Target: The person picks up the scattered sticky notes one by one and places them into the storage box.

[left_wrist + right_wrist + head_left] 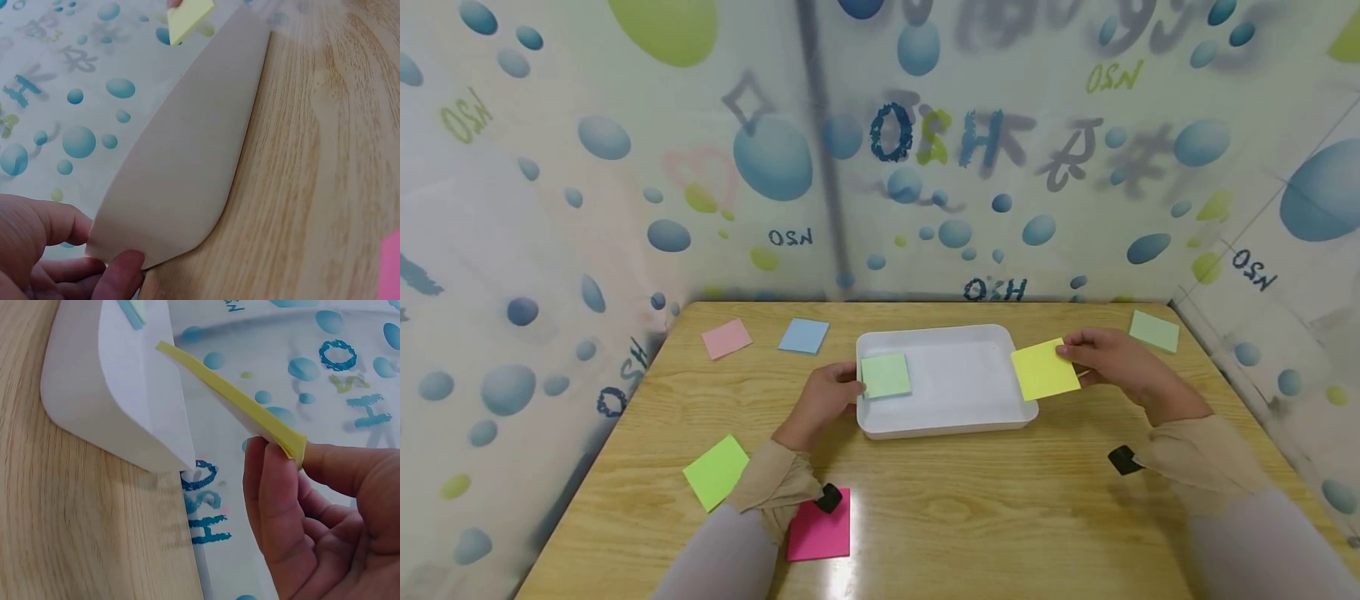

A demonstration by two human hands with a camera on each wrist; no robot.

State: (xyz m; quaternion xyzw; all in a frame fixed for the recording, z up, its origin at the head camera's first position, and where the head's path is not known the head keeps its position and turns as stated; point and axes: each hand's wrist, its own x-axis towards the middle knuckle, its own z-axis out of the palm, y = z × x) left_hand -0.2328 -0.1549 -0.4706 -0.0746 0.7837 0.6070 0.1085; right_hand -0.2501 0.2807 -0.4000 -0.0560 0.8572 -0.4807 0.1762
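Note:
My right hand (1116,367) pinches a yellow sticky note pad (1045,370) by its right edge, between thumb and fingers. The pad hangs tilted over the right end of a white tray (962,421); its thin edge shows in the right wrist view as a yellow pad (231,394). At the tray's other end, my left hand (823,400) grips the left wall and rim. The left wrist view shows the left hand (56,250) with its fingertips on the end of the white tray (181,137). Inside the tray at the left lies a pale green sticky note pad (886,376).
On the wooden table (970,517) lie a pink pad (726,339) and a blue pad (803,336) at back left. Nearer are a lime pad (715,472) and a magenta pad (822,533). Another green pad (1153,331) lies at back right. A patterned curtain (887,208) hangs behind.

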